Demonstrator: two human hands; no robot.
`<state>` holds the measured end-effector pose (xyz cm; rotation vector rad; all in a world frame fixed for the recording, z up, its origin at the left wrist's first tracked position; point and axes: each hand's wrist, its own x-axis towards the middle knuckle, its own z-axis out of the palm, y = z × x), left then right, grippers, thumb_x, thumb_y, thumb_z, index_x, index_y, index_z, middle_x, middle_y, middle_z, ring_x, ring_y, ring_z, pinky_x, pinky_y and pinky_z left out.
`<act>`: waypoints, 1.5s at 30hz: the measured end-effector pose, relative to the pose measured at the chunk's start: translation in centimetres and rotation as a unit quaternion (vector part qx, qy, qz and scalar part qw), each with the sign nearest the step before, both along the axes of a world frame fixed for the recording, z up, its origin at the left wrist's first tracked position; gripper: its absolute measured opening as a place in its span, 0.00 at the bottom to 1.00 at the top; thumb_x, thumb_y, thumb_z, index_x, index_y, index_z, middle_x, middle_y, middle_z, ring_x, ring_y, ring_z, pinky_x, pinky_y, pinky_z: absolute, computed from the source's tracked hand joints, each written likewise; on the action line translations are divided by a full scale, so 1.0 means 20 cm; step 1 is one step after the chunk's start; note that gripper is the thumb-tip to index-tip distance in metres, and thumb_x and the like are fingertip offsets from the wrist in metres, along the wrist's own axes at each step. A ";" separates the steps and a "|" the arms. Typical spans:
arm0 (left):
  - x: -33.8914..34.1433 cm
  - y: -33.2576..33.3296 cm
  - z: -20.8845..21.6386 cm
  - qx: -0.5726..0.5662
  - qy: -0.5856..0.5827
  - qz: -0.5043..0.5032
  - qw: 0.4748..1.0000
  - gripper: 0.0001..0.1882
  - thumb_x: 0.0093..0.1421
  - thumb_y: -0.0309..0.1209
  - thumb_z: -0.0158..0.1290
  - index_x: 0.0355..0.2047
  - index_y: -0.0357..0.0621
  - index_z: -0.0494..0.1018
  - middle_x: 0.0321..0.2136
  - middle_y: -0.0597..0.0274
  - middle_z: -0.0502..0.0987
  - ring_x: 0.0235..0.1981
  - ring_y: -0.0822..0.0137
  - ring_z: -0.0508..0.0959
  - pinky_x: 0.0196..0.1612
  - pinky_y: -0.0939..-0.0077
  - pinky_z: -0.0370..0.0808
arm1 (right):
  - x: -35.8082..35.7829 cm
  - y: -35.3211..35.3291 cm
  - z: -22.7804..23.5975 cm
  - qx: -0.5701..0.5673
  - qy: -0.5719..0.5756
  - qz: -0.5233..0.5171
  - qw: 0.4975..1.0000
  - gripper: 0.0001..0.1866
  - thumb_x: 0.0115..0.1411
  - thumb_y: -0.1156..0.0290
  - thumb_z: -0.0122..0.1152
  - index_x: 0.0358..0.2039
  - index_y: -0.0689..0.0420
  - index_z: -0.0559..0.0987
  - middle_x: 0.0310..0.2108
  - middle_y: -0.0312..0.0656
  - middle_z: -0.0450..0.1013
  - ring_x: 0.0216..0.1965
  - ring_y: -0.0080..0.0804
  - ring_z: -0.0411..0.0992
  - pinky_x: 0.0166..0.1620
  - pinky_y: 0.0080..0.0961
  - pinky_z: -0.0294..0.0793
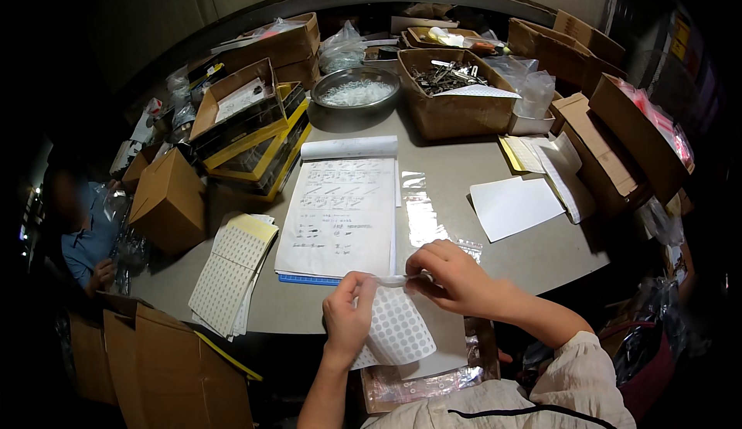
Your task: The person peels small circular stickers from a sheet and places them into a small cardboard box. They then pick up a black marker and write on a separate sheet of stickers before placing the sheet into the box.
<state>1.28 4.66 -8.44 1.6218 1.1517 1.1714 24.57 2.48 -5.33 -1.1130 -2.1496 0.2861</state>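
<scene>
A white sheet of round grey stickers [400, 327] hangs from my hands at the table's near edge. My left hand [349, 314] is closed on its upper left part, thumb at the top edge. The fingers of my right hand [447, 274] pinch the same top edge farther right. A plain greyish sheet [440, 335] hangs behind the dotted one. Just beyond my hands lie a notepad [336, 216] with handwriting and a strip of small clear plastic bags [421, 216]. Below the sheets, a clear plastic bag [413, 386] with small things in it rests near my lap.
Stacks of printed label sheets [232, 270] lie left, and white sheets [516, 206] right. A metal bowl [355, 89] of clear small pieces and a cardboard box [456, 112] of dark metal parts stand behind. Boxes line both sides. Another person [89, 228] sits far left.
</scene>
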 end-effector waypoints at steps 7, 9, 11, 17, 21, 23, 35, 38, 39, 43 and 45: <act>-0.01 0.00 0.01 -0.021 0.036 -0.002 0.999 0.09 0.68 0.30 0.57 0.36 0.36 0.79 0.25 0.56 0.84 0.26 0.68 0.82 0.32 0.71 0.75 | -0.03 -0.01 0.03 0.119 -0.067 -0.008 0.991 0.17 0.52 0.77 0.75 0.42 0.57 0.80 0.40 0.41 0.76 0.41 0.39 0.75 0.45 0.35 0.75; -0.02 0.00 0.01 -0.021 0.033 -0.002 0.999 0.09 0.68 0.30 0.57 0.36 0.36 0.79 0.25 0.56 0.84 0.26 0.69 0.82 0.32 0.71 0.75 | -0.03 -0.01 0.03 0.118 -0.080 -0.007 0.990 0.18 0.51 0.77 0.74 0.43 0.57 0.80 0.39 0.40 0.75 0.41 0.38 0.75 0.45 0.34 0.75; -0.02 0.00 0.00 -0.021 0.032 -0.003 0.999 0.08 0.68 0.30 0.57 0.36 0.36 0.79 0.25 0.56 0.84 0.26 0.69 0.82 0.32 0.71 0.75 | -0.03 -0.02 0.03 0.118 -0.088 -0.003 0.989 0.18 0.51 0.78 0.74 0.43 0.57 0.80 0.40 0.40 0.75 0.41 0.38 0.76 0.45 0.35 0.76; 0.00 0.00 0.02 -0.016 0.042 0.004 0.999 0.09 0.69 0.30 0.57 0.36 0.35 0.79 0.24 0.56 0.83 0.25 0.70 0.81 0.32 0.71 0.74 | 0.02 -0.04 0.03 0.073 -0.004 0.017 0.997 0.15 0.53 0.77 0.70 0.42 0.58 0.80 0.45 0.45 0.76 0.49 0.45 0.75 0.54 0.39 0.74; -0.01 -0.01 0.03 -0.034 0.007 0.013 0.999 0.08 0.69 0.29 0.57 0.35 0.35 0.78 0.20 0.64 0.80 0.23 0.76 0.74 0.29 0.76 0.70 | 0.20 -0.01 0.14 -0.036 0.104 -0.061 0.992 0.11 0.60 0.70 0.63 0.43 0.57 0.80 0.58 0.51 0.72 0.64 0.55 0.65 0.67 0.48 0.63; -0.02 0.00 0.00 -0.057 -0.043 -0.001 0.997 0.08 0.70 0.28 0.56 0.35 0.35 0.78 0.19 0.71 0.75 0.22 0.80 0.68 0.27 0.79 0.64 | 0.33 0.00 0.07 -0.054 0.036 -0.108 0.992 0.10 0.60 0.69 0.63 0.41 0.57 0.80 0.61 0.49 0.70 0.68 0.55 0.59 0.68 0.49 0.61; -0.06 0.02 -0.06 -0.086 -0.235 -0.046 0.967 0.07 0.72 0.27 0.53 0.39 0.35 0.76 0.25 0.77 0.70 0.26 0.85 0.63 0.31 0.86 0.57 | 0.39 -0.07 -0.12 -0.048 -0.104 -0.201 0.973 0.15 0.57 0.67 0.70 0.42 0.57 0.78 0.57 0.49 0.71 0.61 0.56 0.62 0.63 0.50 0.63; -0.06 0.00 -0.05 -0.090 -0.291 -0.022 0.952 0.07 0.72 0.27 0.53 0.40 0.35 0.75 0.30 0.72 0.73 0.31 0.82 0.67 0.36 0.85 0.62 | 0.42 -0.07 -0.05 -0.160 -0.093 -0.205 0.961 0.21 0.56 0.65 0.73 0.46 0.58 0.77 0.53 0.50 0.72 0.57 0.54 0.64 0.61 0.47 0.65; -0.08 0.01 -0.07 -0.089 -0.308 -0.021 0.947 0.07 0.72 0.28 0.53 0.40 0.35 0.76 0.31 0.71 0.75 0.32 0.81 0.69 0.38 0.85 0.64 | 0.43 -0.07 -0.01 -0.200 -0.090 -0.198 0.955 0.23 0.56 0.64 0.74 0.48 0.59 0.76 0.52 0.51 0.72 0.56 0.54 0.65 0.60 0.46 0.65; -0.08 0.02 -0.05 -0.095 -0.364 -0.007 0.927 0.08 0.72 0.28 0.52 0.41 0.35 0.76 0.35 0.64 0.78 0.37 0.77 0.74 0.44 0.82 0.69 | 0.35 -0.14 0.01 -0.156 -0.115 -0.116 0.974 0.31 0.58 0.59 0.74 0.56 0.61 0.72 0.57 0.58 0.68 0.60 0.60 0.64 0.63 0.49 0.66; -0.08 0.03 -0.04 -0.106 -0.375 -0.012 0.921 0.08 0.72 0.29 0.52 0.41 0.35 0.76 0.36 0.63 0.79 0.38 0.75 0.75 0.46 0.80 0.70 | 0.34 -0.17 -0.03 -0.111 -0.170 -0.094 0.975 0.33 0.61 0.55 0.71 0.58 0.62 0.71 0.59 0.60 0.66 0.61 0.63 0.64 0.64 0.54 0.65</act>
